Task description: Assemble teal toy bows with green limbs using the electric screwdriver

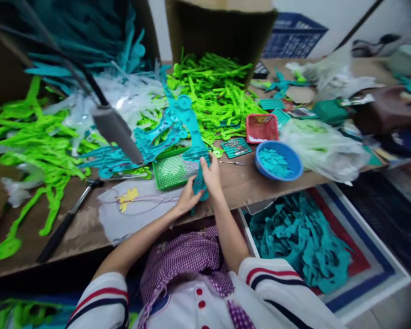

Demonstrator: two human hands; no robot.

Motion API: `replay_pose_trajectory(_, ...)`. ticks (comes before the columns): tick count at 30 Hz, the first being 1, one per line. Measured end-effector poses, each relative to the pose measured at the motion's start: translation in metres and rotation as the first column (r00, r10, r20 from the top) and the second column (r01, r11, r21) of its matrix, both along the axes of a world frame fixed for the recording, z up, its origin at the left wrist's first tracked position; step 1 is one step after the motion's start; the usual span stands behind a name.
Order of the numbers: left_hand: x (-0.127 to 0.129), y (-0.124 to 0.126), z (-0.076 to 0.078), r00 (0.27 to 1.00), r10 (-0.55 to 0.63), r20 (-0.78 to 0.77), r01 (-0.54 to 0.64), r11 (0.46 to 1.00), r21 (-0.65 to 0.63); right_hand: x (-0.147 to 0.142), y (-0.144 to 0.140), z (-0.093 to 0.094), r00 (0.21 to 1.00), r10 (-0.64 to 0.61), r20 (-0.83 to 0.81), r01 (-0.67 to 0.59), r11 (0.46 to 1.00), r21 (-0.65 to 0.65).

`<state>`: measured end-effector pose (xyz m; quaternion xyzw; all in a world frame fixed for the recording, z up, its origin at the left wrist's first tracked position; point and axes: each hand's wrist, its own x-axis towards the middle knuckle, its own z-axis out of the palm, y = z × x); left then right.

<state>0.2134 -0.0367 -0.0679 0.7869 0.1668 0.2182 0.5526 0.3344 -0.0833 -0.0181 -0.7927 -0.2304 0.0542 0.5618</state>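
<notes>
Hands meet at the near edge of the brown wooden worktop (89, 228), both closed on one teal flat plastic cut-out piece (200, 183). The left hand (188, 197) grips the piece from below and the side, fingers curled around its lower part; the right hand (212, 176) pinches its upper part, fingers folded over the top edge. The piece stands roughly upright between them, just in front of a green perforated plastic tray (169, 172) that lies flat on the worktop and touches a heap of teal plastic shapes (150, 141) spilling from the left.

Behind the tray spreads a large pile of bright green plastic strips (215, 91), reaching back to a brown cardboard box (219, 27). To the right of the hands lie a small metal tool (232, 162), a small teal grid tray (236, 147), a red rectangular plastic tray (262, 128) and a round blue plastic bowl (278, 161) holding teal bits. A clear plastic bag (322, 146) sits just beyond the bowl. Left of the hands a grey sheet (137, 210) bears a small yellow shape (128, 197), and a black-handled hammer (68, 219) lies near it. On the floor beside the worktop, a white-rimmed box (380, 269) holds more teal cut-outs (301, 237).
</notes>
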Motion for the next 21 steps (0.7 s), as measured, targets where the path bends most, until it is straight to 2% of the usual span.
replay_pose_trajectory(2,0.006,0.007,-0.008,0.998,0.062,0.014,-0.062,0.997,0.036,0.003,0.019,0.007,0.994,-0.092,0.061,0.092,0.996,0.008)
replay_pose_trajectory(5,0.007,0.010,-0.016,0.994,0.109,0.001,-0.109,0.993,0.052,0.005,0.030,0.015,0.991,-0.128,0.042,0.120,0.980,0.156)
replay_pose_trajectory(7,0.005,0.007,-0.018,0.993,0.120,-0.010,-0.119,0.991,0.059,0.008,0.018,0.014,0.997,-0.065,0.034,0.055,0.971,0.232)
replay_pose_trajectory(9,0.004,0.005,-0.019,0.991,0.133,-0.015,-0.132,0.989,0.061,0.020,-0.008,0.007,0.999,-0.006,0.044,-0.004,0.976,0.218)
replay_pose_trajectory(11,0.004,0.003,-0.020,0.990,0.142,-0.019,-0.141,0.989,0.050,0.044,-0.040,-0.002,0.998,-0.008,0.067,0.000,0.993,0.119)
replay_pose_trajectory(13,0.006,0.003,-0.021,0.990,0.139,-0.025,-0.138,0.990,0.036,0.078,-0.069,-0.010,0.986,-0.045,0.158,0.051,0.998,-0.032)
replay_pose_trajectory(15,0.007,0.003,-0.020,0.992,0.124,-0.023,-0.124,0.992,0.031,0.112,-0.086,-0.016,0.961,-0.061,0.269,0.125,0.965,-0.230)
replay_pose_trajectory(18,0.007,0.003,-0.018,0.991,0.132,-0.014,-0.131,0.991,0.031,0.148,-0.090,-0.023,0.943,-0.034,0.330,0.195,0.862,-0.469)
replay_pose_trajectory(21,0.007,0.003,-0.016,0.991,0.135,-0.013,-0.134,0.990,0.034,0.159,-0.081,-0.029,0.947,-0.030,0.321,0.207,0.820,-0.533)
